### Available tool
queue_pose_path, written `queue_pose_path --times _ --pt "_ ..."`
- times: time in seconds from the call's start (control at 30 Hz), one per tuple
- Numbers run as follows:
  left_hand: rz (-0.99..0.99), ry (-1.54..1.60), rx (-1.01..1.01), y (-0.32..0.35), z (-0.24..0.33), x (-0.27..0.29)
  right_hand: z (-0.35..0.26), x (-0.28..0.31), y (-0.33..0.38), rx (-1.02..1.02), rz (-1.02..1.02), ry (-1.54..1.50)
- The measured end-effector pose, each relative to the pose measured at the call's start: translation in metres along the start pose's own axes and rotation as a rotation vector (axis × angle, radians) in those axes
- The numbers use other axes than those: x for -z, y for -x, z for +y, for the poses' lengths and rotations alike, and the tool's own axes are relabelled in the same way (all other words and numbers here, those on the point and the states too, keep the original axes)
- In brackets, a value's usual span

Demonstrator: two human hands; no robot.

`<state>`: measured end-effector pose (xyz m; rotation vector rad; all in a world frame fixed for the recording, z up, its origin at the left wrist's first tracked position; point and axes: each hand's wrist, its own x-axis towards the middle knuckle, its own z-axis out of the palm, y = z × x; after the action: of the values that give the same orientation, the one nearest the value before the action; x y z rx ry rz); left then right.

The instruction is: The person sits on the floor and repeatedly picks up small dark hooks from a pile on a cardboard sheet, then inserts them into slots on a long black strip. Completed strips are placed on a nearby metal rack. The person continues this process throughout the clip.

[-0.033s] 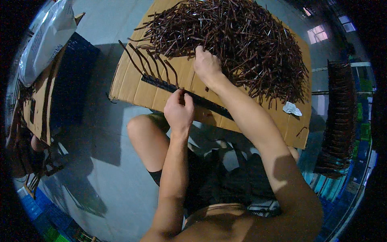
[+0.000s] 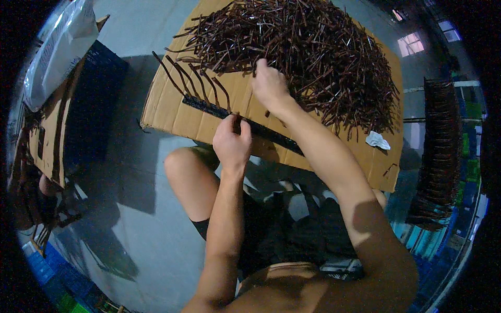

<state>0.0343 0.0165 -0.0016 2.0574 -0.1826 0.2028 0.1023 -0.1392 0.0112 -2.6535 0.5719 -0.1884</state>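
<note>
Rising left forearm: mine (image 2: pixel 224 224) runs almost straight out from my body, wrist nearly in line, my bare knee (image 2: pixel 182 169) beside it on the left.
Slanting right forearm: this one (image 2: pixel 339 161) crosses from the right toward the middle, reaching farther out than the left.
Left hand: back upward (image 2: pixel 232 143), thumb and fingertips closed on the black strip, a short brown stub (image 2: pixel 236 116) showing between them.
Black strip: it (image 2: pixel 271 136) passes under my left hand, sticking out to the left and running right until my right forearm hides it.
Row of brown sticks: just left of my left fingertips, these (image 2: pixel 224 94) rise from the strip, leaning away and left.
Right hand: apart from the left and ahead of it (image 2: pixel 270 86), fingers bent at the heap's near edge; whether they grip a stick I cannot tell.
Cardboard: under both hands' work, the brown sheet (image 2: pixel 169 117) carries strip and heap.
Paper scrap: white, crumpled (image 2: pixel 377 140), right of my right forearm.
Heap of brown sticks: piled (image 2: pixel 318 52) beyond and right of my right hand.
Hanging rack: dark sticks in rows (image 2: pixel 441 151), well off to the right of both hands.
</note>
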Motion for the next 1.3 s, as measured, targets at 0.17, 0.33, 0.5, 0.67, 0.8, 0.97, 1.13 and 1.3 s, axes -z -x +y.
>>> queue_pose_path --times 0.17,0.33,0.5,0.67,0.8,0.97,1.13,1.3 --pt "-0.031 -0.027 0.048 0.002 -0.004 0.002 0.012 0.029 0.037 -0.113 0.050 -0.145" --pt "-0.010 -0.040 0.082 0.003 -0.003 0.001 0.020 0.062 0.056 -0.497 -0.684 -1.196" --pt "0.007 -0.087 -0.054 0.001 -0.012 -0.002 -0.011 0.021 0.078 -0.043 -0.152 -0.931" --pt "0.023 -0.067 -0.058 0.001 -0.009 -0.004 -0.017 0.013 0.093 0.019 -0.062 -0.839" --pt "0.009 -0.092 -0.058 0.001 -0.010 -0.002 -0.022 0.022 0.096 0.089 -0.067 -0.671" --pt "-0.035 -0.022 0.025 0.002 -0.009 -0.004 -0.024 0.028 0.092 0.370 0.008 -0.457" --pt "-0.026 -0.122 0.209 -0.006 -0.008 0.004 0.024 0.050 0.069 0.134 -0.130 -0.469" --pt "-0.072 -0.009 0.102 0.002 0.007 0.006 0.057 0.045 0.056 0.016 -0.227 0.057"
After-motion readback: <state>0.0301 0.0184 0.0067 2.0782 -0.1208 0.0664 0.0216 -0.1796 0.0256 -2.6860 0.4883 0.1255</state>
